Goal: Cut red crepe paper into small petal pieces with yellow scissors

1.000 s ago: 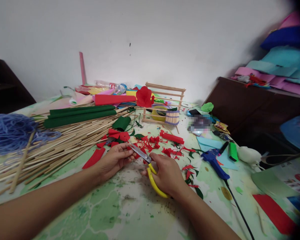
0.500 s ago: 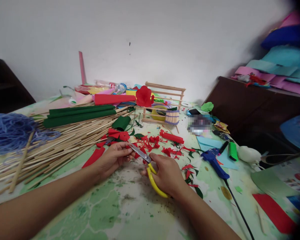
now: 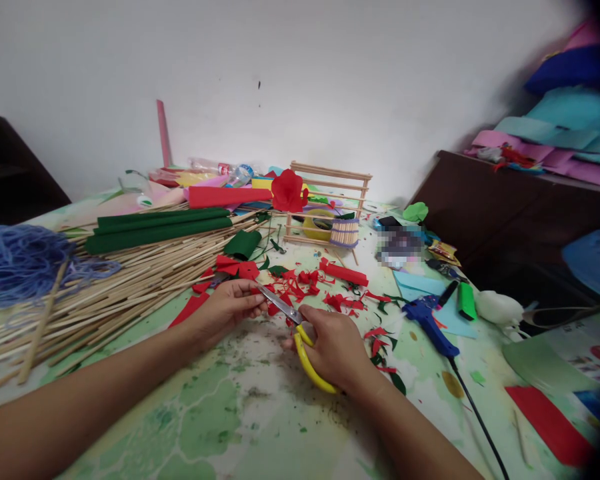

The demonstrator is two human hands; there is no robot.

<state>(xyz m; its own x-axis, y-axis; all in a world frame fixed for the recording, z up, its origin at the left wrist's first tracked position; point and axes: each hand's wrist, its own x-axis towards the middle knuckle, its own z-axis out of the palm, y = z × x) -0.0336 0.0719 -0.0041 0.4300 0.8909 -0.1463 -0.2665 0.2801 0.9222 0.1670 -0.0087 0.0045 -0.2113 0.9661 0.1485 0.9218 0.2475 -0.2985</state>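
Many thin sticks (image 3: 145,270) fanned at left. Left hand (image 3: 235,300): forearm slanting in from lower left, fingertips bunched at blade tips of scissors (image 3: 284,307); whether pinching anything, cannot tell. Scissors lie between hands, pointing up-left, yellow handles inside right hand (image 3: 333,347), fingers curled around them. Stick-walled cup (image 3: 345,233) in lower right of rack (image 3: 330,172); contents hidden.

Bare tablecloth (image 3: 205,427) leaves passage near; scissors (image 3: 283,307) span the gap between left hand (image 3: 233,308) and right hand (image 3: 337,347). Sticks (image 3: 180,267) block the left, a wooden frame (image 3: 330,171) the far middle, a glue gun (image 3: 433,331) the right.
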